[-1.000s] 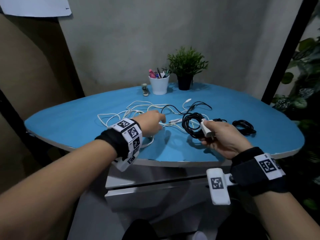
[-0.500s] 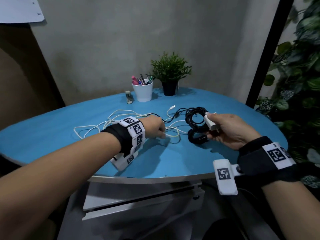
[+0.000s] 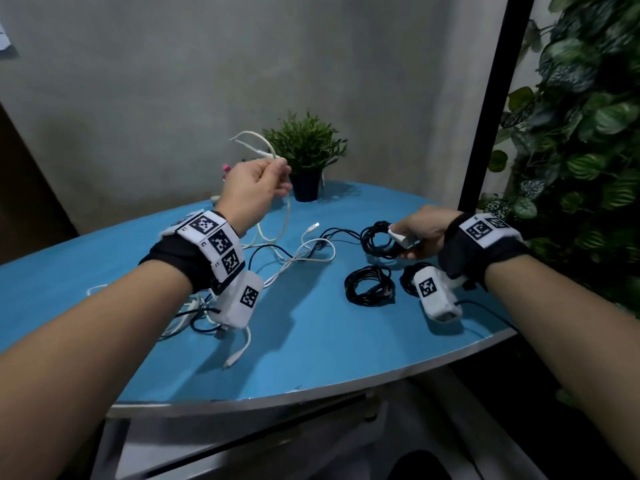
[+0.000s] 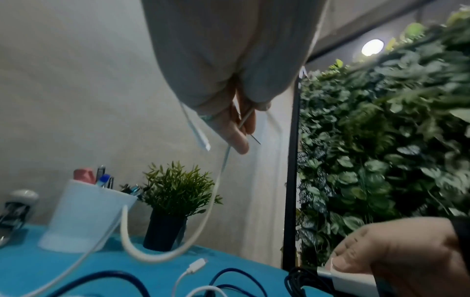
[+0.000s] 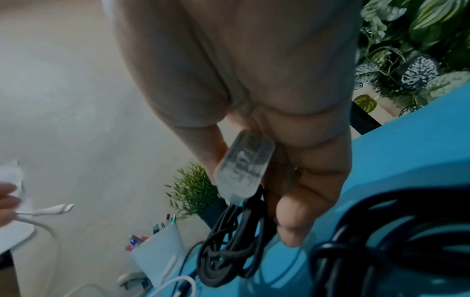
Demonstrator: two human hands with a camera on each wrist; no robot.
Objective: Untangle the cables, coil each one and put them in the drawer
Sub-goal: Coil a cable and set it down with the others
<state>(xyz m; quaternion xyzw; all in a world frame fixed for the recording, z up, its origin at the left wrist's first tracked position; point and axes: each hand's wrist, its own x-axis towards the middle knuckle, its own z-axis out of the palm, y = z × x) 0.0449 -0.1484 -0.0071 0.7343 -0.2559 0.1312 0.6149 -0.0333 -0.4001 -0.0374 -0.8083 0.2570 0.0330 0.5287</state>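
My left hand (image 3: 258, 188) is raised above the blue table (image 3: 311, 348) and pinches a white cable (image 3: 285, 216) near its plug end (image 4: 201, 138); the cable hangs down to a loose tangle of white and dark cables (image 3: 294, 254) on the table. My right hand (image 3: 420, 233) grips a white adapter (image 5: 244, 166) together with a black coiled cable (image 3: 377, 239) just above the table's right side. Two more black coils (image 3: 369, 285) lie in front of that hand, one partly hidden by the wrist camera.
A small potted plant (image 3: 306, 157) and a white pen cup (image 4: 84, 217) stand at the table's back edge. Leafy greenery (image 3: 581, 133) and a black post (image 3: 491, 98) border the right. Grey drawers (image 3: 242, 441) sit below the table's front edge.
My left hand rose from the tangle, lifting the white cable end up in front of the plant. The right hand with adapter and black coil stayed over the table's right side.
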